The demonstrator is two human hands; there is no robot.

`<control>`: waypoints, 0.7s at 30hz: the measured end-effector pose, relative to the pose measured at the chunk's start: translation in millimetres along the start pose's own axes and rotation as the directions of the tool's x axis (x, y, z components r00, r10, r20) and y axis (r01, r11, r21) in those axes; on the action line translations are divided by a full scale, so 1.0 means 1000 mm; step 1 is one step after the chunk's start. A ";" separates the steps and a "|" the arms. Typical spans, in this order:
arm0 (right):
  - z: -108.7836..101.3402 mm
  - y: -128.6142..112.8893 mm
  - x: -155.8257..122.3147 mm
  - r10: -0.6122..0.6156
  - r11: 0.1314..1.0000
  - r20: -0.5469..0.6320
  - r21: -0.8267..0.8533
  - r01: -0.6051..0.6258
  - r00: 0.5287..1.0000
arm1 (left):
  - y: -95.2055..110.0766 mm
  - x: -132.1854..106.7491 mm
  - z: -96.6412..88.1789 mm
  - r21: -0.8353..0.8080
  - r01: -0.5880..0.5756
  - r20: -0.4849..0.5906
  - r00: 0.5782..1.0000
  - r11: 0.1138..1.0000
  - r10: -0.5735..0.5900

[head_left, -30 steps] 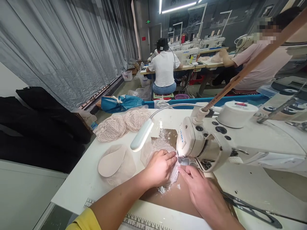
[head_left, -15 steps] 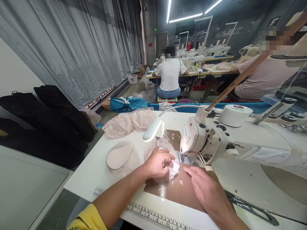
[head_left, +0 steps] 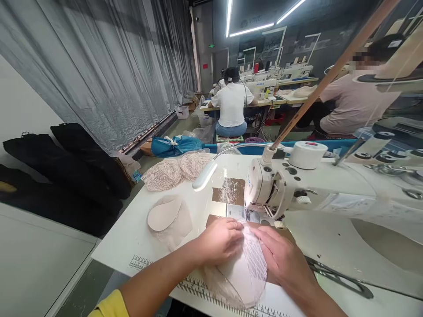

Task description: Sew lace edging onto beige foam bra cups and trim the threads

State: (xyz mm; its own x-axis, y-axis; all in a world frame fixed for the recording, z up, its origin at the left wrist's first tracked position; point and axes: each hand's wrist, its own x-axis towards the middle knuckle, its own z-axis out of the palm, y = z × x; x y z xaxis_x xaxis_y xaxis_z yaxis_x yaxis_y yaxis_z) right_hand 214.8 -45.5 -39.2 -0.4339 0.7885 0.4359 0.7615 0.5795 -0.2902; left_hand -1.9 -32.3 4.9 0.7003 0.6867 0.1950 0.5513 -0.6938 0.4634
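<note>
A beige bra cup with a white lace edge [head_left: 254,259] lies at the table's front, just before the sewing machine's needle area. My left hand [head_left: 222,240] is closed on its left side, fingers curled over the top. From the right, my right hand [head_left: 276,248] grips the lace edge, its fingers pressed together and pointing toward the presser foot. The fingertips of both hands nearly meet at the cup's far end. The white sewing machine [head_left: 261,182] has its head just beyond my hands; the needle itself is hard to make out.
Another cup piece [head_left: 167,218] lies left on the white table, with lace cups [head_left: 165,174] behind it. A lamp [head_left: 205,175] hangs low over the tabletop. Black metal tool [head_left: 340,277] lies right. A ruler scale [head_left: 140,263] marks the front edge. Co-workers [head_left: 231,103] sit ahead.
The cup has come toward me and been turned, away from beside the machine head. My left hand has moved down with it, and my right hand now holds its lace edge.
</note>
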 end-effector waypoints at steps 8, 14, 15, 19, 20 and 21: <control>0.005 -0.004 0.006 0.007 0.975 0.058 -0.222 0.006 0.998 | 0.000 0.013 0.007 0.177 0.062 0.089 0.993 0.982 -0.079; 0.003 -0.005 0.011 0.034 0.960 0.078 -0.281 -0.011 0.996 | -0.007 0.022 0.004 0.252 0.057 0.118 0.989 0.966 -0.089; 0.002 -0.006 0.012 0.041 0.957 0.082 -0.288 -0.016 0.996 | -0.010 0.023 0.004 0.251 0.040 0.126 0.989 0.967 -0.073; 0.003 -0.009 0.016 0.079 0.949 0.086 -0.313 -0.048 0.993 | -0.023 0.029 0.001 0.234 -0.048 0.152 0.988 0.971 0.012; 0.003 -0.010 0.017 0.087 0.947 0.085 -0.317 -0.056 0.993 | -0.026 0.030 0.000 0.227 -0.070 0.155 0.987 0.971 0.035; 0.003 -0.011 0.018 0.095 0.945 0.082 -0.320 -0.064 0.992 | -0.029 0.031 -0.001 0.222 -0.091 0.158 0.986 0.971 0.056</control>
State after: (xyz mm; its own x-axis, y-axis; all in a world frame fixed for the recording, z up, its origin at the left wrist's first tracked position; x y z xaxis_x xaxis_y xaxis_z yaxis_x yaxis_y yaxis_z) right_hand 196.8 -36.9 -30.8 -0.3978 0.8542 0.3347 0.9016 0.4315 -0.0297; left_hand 3.7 9.0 -1.8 0.7927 0.6041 0.0820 0.5726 -0.7840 0.2400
